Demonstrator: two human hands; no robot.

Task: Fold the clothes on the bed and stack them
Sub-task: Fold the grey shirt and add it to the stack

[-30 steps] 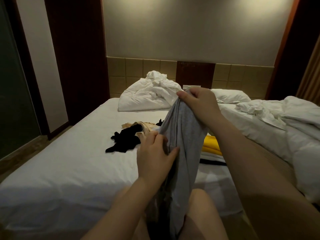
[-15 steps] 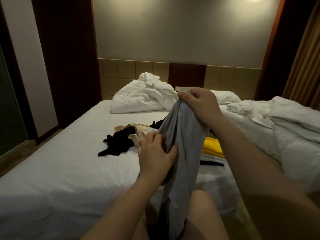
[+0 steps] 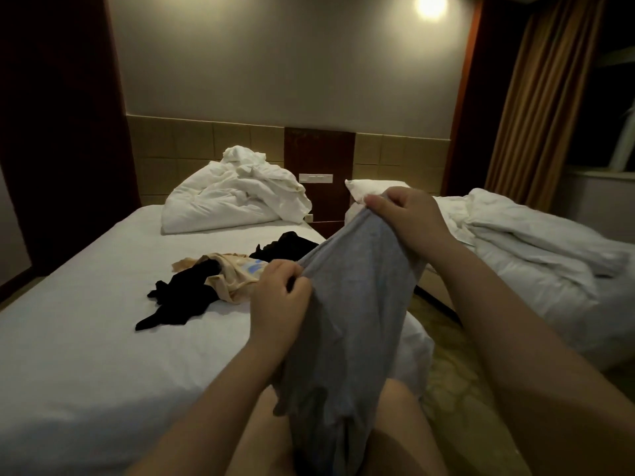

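A grey garment (image 3: 354, 304) hangs in the air in front of me, over the near right corner of the bed (image 3: 86, 331). My right hand (image 3: 405, 221) grips its top edge high up. My left hand (image 3: 280, 297) grips the same edge lower and to the left. The cloth drapes down over my legs. On the white sheet behind lie a black garment (image 3: 178, 300), a beige garment (image 3: 226, 273) and another black piece (image 3: 285, 249), all loose and unfolded.
A crumpled white duvet (image 3: 233, 197) sits at the head of the bed. A second bed (image 3: 536, 255) with rumpled white bedding stands to the right across a narrow floor gap. A dark nightstand (image 3: 319, 187) and brown curtains (image 3: 536, 97) are behind.
The view has shifted left and up. My hands have spread the grey garment's top edge wider apart. The yellow item seen earlier is now hidden behind the cloth.
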